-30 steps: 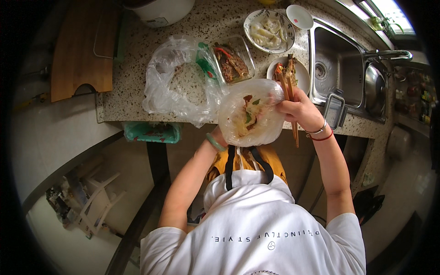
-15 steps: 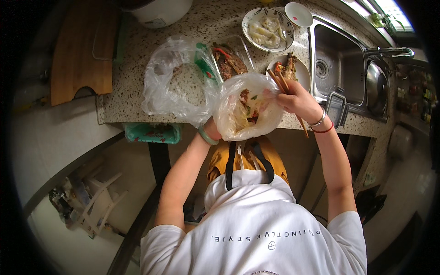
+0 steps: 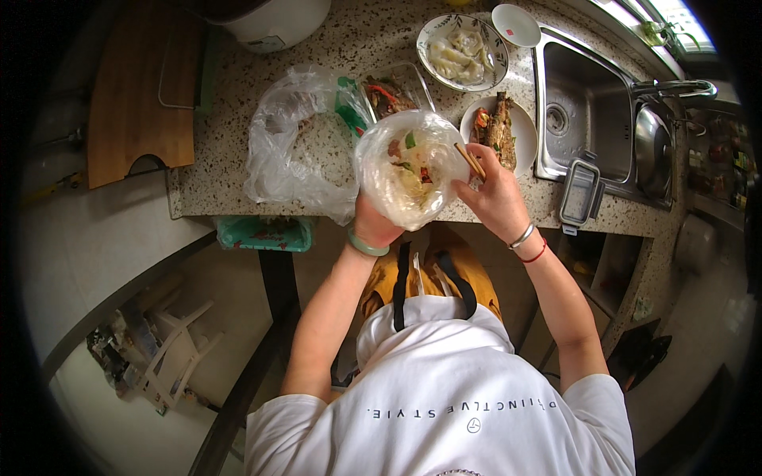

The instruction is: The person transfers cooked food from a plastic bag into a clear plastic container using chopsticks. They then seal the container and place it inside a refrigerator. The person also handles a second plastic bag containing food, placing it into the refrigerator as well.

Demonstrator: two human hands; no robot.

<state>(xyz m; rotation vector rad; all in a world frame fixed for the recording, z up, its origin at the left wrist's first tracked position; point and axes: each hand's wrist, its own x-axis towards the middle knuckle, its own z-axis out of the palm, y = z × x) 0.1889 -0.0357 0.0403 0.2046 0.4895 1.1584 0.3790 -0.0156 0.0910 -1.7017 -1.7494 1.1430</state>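
A cloudy clear plastic bag (image 3: 373, 184), rounded like a bowl and holding noodle-like food scraps with bits of red and green, is held over the counter's front edge. My left hand (image 3: 376, 225) is closed around its left side and underside. Whether a bowl sits inside it, I cannot tell. In my right hand (image 3: 502, 200) are wooden chopsticks (image 3: 471, 162), gripped at the bag's right side, with fingers close to its rim. Just beyond that hand, a white plate (image 3: 525, 141) carries a browned fish (image 3: 500, 131). Behind the bag is a clear container of dark food with red pepper (image 3: 384, 97), partly hidden.
A crumpled plastic bag (image 3: 270, 151) lies on the speckled counter to the left. Further back are a patterned bowl of dumplings (image 3: 424, 54) and a small white dish (image 3: 516, 25). The sink (image 3: 591, 87) is at right, with a clear-and-grey lid (image 3: 579, 194) by its front edge.
The held bag has shifted slightly left and tipped, showing a rounder outline. My right hand has moved left and lower, its chopsticks now pointing less across the counter edge.
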